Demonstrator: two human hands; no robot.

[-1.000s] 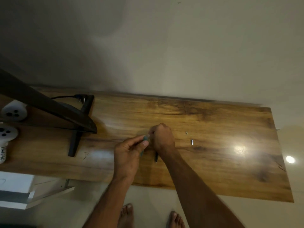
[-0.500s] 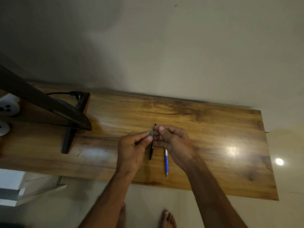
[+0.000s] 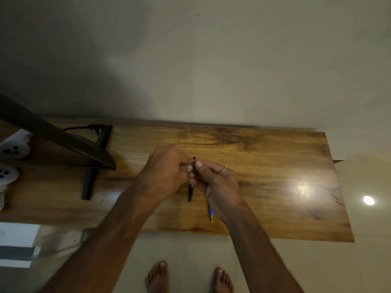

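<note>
My left hand [image 3: 167,172] and my right hand [image 3: 218,182] meet fingertip to fingertip above the middle of the wooden table [image 3: 275,157]. Together they pinch a small dark pen part [image 3: 194,162], mostly hidden by the fingers. Below the hands a black pen [image 3: 190,193] shows its lower half, pointing toward me; I cannot tell whether it joins the pinched part. A blue pen [image 3: 210,212] lies on the table, its upper half hidden under my right wrist. A tiny pale piece [image 3: 226,165] lies just beyond my right hand.
A black monitor stand [image 3: 88,182] and the monitor's dark edge [image 3: 53,134] fill the table's left side, with a plugged cable [image 3: 95,126] behind. White socket blocks [image 3: 12,149] sit at far left. My bare feet [image 3: 158,275] stand at the table's front edge.
My left hand has closed in on the right until the fingertips meet. The teal piece in my left fingers is hidden now. My right hand has drifted over the blue pen's top.
</note>
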